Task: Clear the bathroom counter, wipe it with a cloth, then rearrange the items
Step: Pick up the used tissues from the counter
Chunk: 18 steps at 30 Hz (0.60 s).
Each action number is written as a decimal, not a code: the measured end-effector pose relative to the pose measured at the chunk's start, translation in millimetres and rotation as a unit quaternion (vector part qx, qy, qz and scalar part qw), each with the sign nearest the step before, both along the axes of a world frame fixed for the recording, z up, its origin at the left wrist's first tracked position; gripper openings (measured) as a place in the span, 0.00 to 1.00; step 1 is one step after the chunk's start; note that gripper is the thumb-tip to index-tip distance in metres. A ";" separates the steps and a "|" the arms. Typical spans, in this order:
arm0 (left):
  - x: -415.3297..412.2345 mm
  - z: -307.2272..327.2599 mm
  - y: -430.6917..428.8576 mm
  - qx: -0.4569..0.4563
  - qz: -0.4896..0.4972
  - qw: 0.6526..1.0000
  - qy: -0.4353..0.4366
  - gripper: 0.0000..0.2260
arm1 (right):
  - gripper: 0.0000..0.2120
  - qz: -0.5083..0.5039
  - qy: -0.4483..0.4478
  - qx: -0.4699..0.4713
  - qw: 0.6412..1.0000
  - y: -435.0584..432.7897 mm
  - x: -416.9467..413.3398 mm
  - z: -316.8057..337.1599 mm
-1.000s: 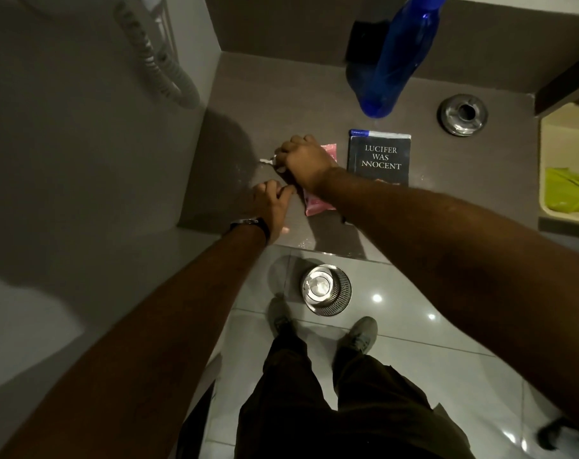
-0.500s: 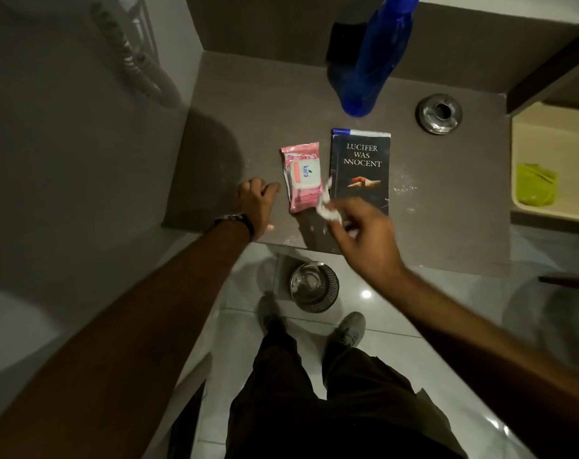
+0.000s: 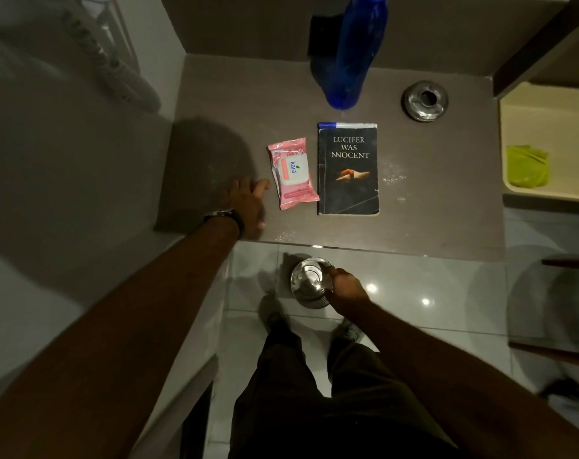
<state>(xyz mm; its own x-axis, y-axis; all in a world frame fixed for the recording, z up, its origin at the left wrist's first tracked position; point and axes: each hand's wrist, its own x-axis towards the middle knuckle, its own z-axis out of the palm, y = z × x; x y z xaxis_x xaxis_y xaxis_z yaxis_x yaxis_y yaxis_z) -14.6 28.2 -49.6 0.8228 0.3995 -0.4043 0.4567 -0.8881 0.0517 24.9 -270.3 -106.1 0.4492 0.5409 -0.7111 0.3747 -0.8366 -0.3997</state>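
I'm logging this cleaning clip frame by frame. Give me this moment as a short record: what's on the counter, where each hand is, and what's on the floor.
counter: grey, white specks near the book
pink wipes pack: flat, just left of the book, not touching it
book: flat, cover up
blue bottle: upright behind the book
left hand: resting on the counter beside the wipes pack
right hand: down at the steel bin's rim
steel bin: on the floor below the counter edge

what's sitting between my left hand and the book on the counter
In the head view, the pink Kara wipes pack lies between your left hand and the book.
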 end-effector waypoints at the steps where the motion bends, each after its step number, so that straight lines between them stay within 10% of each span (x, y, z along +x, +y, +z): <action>1: 0.5 0.1 1.0 -0.006 0.002 1.000 0.007 0.42 | 0.26 -0.006 0.008 -0.015 1.000 1.4 1.1 -4.2; 18: 1.5 17.4 -9.0 -0.031 0.041 0.999 -0.016 0.37 | 0.11 -0.033 -0.025 0.117 0.992 -35.1 -7.5 41.8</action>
